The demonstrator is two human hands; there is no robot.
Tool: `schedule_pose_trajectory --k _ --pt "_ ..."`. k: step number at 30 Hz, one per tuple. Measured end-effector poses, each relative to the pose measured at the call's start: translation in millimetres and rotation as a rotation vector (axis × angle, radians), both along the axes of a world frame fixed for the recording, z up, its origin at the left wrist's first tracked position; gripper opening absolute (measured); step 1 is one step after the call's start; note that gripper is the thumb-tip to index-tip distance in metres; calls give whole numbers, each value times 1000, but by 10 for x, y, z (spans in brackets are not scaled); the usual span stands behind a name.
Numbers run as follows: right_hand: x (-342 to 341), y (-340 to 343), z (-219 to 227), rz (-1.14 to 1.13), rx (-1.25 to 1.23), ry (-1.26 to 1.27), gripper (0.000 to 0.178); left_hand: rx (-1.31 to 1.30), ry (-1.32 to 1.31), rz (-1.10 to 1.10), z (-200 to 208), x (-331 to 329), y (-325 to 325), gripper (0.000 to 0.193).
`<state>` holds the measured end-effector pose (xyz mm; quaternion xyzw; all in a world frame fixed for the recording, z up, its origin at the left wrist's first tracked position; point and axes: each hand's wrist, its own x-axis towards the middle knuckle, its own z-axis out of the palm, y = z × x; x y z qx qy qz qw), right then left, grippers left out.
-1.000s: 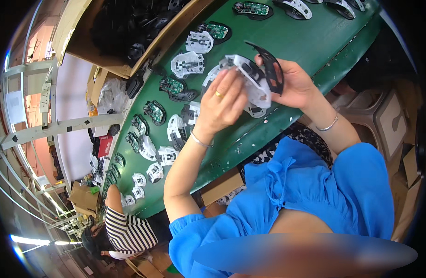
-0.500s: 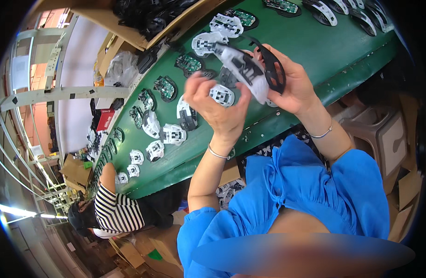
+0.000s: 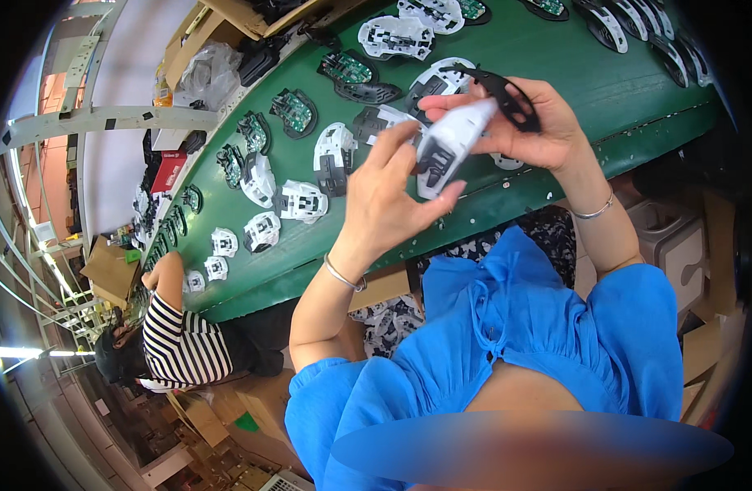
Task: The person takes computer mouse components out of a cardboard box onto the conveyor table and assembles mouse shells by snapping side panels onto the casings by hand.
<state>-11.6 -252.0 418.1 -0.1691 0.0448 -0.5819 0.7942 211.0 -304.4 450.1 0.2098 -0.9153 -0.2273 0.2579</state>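
White shell (image 3: 451, 146): a plastic mouse housing, held up in the air above the green surface (image 3: 556, 57), between the two hands.
Long axis of the shell: runs on a slant, its upper end toward the right hand, its lower, darker end toward the left hand.
Right hand (image 3: 533, 131): fingers (image 3: 446, 101) closed on the upper end of the shell; the thumb lies under that end. A black curved piece (image 3: 507, 92) rests against the back of the same fingers, just above the shell.
Left hand (image 3: 390, 200): fingers (image 3: 405, 141) half spread and raised beside the shell's lower end; the thumb tip touches the shell's underside. The fingers are not wrapped around it, so the hold here is light at most.
Nearer hand: both touch the shell; the right hand carries it, the left hand meets it from below and from the person's left.
Direction from the left fingers: the shell lies up and to the right of them.
Loose parts (image 3: 298, 200): white shells and green circuit boards lie in rows on the surface, beyond and left of the left fingers, well apart from the held shell.
Co-worker (image 3: 183, 344): a person in a striped top sits farther along the surface, to the left.
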Motion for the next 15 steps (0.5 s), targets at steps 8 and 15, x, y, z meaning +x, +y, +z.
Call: schedule_pose_trajectory --k 8,15 --pt "184 -156 19 103 92 -152 27 1322 631 -146 -82 -105 -47 63" --pt "84 -174 249 42 144 262 23 1572 660 -150 -273 -18 -22 54"
